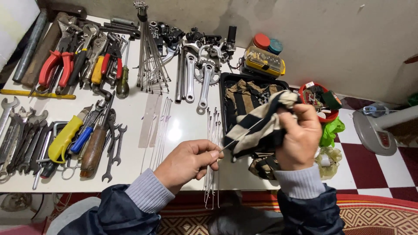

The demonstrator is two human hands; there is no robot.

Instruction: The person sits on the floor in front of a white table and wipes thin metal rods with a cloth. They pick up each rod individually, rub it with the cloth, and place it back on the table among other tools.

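Note:
My left hand (189, 161) pinches the near end of a thin metal spoke (237, 135) over the front edge of the white board (130, 117). The spoke slants up to the right into a striped dark-and-cream rag (257, 126). My right hand (300, 135) is closed around that rag, wrapping it about the spoke. Under my left hand lies a row of loose spokes (212, 130), their bent ends hanging past the board's edge. More spokes (162, 126) lie flat to the left.
A black tray (226, 93) with a brown cloth and chain sits behind the rag. Pliers (56, 65), wrenches (17, 135), screwdrivers (74, 135), a spoke bundle (150, 56) and cranks (198, 78) cover the board. A red bowl (322, 102) and fan base (376, 130) stand right.

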